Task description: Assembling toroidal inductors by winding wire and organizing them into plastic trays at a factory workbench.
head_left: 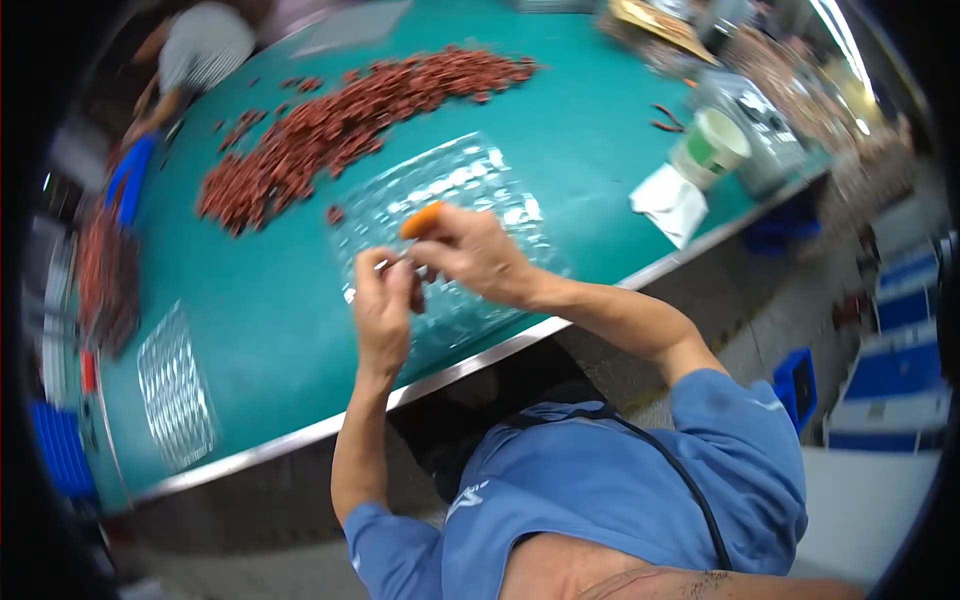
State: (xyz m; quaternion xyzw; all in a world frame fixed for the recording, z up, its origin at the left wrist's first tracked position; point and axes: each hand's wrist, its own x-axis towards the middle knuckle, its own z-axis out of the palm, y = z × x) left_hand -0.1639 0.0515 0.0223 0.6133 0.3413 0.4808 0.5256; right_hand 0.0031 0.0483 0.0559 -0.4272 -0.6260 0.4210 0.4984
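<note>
My left hand and my right hand meet over a clear plastic pocketed tray on the green table. Fingers of both hands are pinched close together around something small. A shiny bit shows at my left fingertips, but the fingers hide what it is. An orange finger cover sits on a finger of my right hand. Beyond the tray spreads a long pile of small reddish-brown pieces. One loose piece lies by the tray's left edge.
At the right stand a white-and-green cup, a crumpled white paper and a clear plastic box. Clear ridged trays lie at the left, near a blue bin. Another person works at the far left.
</note>
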